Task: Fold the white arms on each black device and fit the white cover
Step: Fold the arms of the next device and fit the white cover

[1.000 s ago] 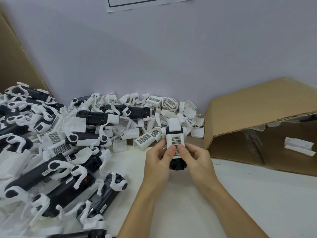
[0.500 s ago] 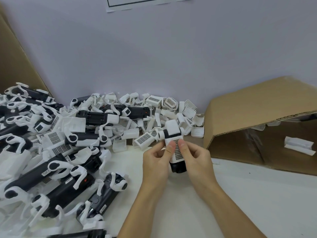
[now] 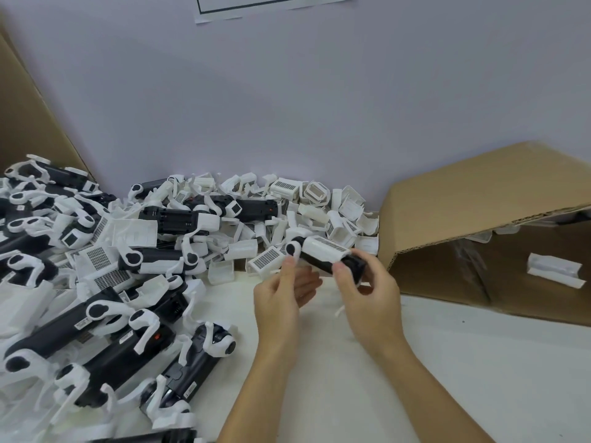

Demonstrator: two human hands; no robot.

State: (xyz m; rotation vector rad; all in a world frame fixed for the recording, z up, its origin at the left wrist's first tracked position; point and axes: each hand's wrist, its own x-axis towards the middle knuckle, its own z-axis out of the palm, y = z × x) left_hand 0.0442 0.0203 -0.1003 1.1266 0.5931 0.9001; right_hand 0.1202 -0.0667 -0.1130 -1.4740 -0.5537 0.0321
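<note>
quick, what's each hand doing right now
Left hand: open, fingertips touching the white end of the covered device.
Right hand: grips the black end of that device.

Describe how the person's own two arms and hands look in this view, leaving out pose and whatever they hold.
Both forearms come in bare from the bottom edge, with no sleeves in view. The left hand and the right hand wear no gloves, and no rings, watch or bracelet show. The fingernails are short and unpainted.
</note>
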